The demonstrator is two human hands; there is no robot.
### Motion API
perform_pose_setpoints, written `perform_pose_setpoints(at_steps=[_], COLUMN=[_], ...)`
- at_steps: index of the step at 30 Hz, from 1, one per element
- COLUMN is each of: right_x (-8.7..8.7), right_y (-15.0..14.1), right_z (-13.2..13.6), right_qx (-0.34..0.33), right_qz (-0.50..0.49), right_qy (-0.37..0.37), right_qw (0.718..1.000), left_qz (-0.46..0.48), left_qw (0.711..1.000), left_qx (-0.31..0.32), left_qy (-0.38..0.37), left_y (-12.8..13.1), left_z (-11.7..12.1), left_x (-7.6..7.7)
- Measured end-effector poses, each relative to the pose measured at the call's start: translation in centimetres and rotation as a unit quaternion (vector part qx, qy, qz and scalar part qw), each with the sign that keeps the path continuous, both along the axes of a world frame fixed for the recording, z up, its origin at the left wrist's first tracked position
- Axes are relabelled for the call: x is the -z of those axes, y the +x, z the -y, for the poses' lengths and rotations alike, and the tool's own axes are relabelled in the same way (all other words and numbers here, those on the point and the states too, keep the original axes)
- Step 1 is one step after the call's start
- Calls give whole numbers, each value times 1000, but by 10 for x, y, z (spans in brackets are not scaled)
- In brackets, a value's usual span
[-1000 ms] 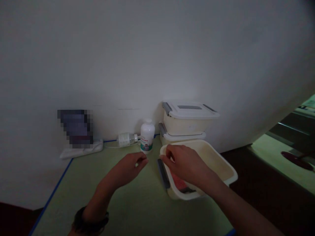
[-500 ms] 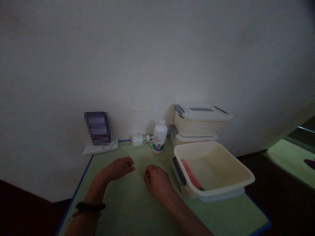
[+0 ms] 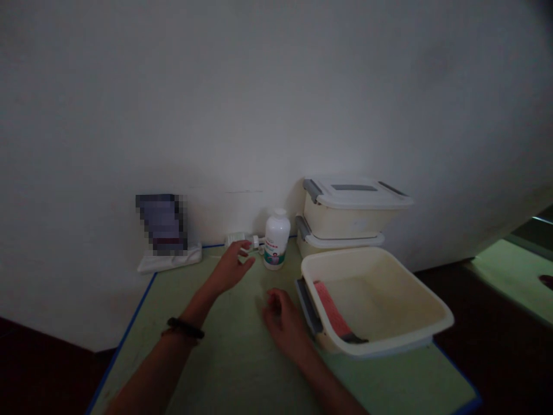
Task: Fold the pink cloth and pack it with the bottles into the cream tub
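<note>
My left hand [image 3: 233,266] is open, thumb and fingers apart, just left of a white bottle [image 3: 277,239] that stands upright with a coloured label. Behind those fingers a clear bottle with a white cap [image 3: 237,237] lies on its side, partly covered by my hand. My right hand [image 3: 283,323] hovers low over the table, left of a cream tub [image 3: 375,346]. Its fingers are curled together, and a small reddish spot shows at the tips; what they hold, if anything, is too small to name.
Inside the tub lies a pink, fuzzy strip [image 3: 332,310] with a dark end. Two lidded storage boxes [image 3: 345,222] are stacked behind it. At the back left, a blurred-out screen [image 3: 162,223] stands on a white base [image 3: 168,260]. Blue tape edges the green table [image 3: 233,369].
My left hand has moved forward and right toward the white bottle, its fingers spreading. The right hand has shifted slightly right. The view has turned a little.
</note>
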State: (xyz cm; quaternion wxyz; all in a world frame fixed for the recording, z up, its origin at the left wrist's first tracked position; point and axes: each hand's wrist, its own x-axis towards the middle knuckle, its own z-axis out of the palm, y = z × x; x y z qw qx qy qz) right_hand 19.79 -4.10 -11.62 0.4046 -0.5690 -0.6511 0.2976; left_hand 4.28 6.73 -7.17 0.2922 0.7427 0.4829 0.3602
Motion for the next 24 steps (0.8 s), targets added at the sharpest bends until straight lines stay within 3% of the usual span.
perform_pose_setpoints(at_steps=[5, 8, 10, 15, 20, 24], right_x=[0, -7, -13, -24, -48, -80], right_y=[1, -2, -2, 9, 17, 19], right_z=[5, 15, 25, 47, 69, 83], right_qx=[6, 4, -12, -45, -67, -88], right_qz=[-4, 13, 24, 67, 91, 96], right_qy=[-5, 5, 9, -2, -10, -12], right_qw=[1000, 1000, 1000, 997, 994, 991], left_qz=[50, 60, 68, 93, 60, 73], left_qw=[997, 996, 996, 986, 994, 997], left_qx=[42, 58, 35, -88, -46, -28], left_qy=[31, 40, 55, 102, 84, 0], left_y=[29, 47, 56, 59, 38, 22], left_z=[-27, -34, -31, 6, 51, 72], left_x=[-19, -20, -18, -11, -14, -21])
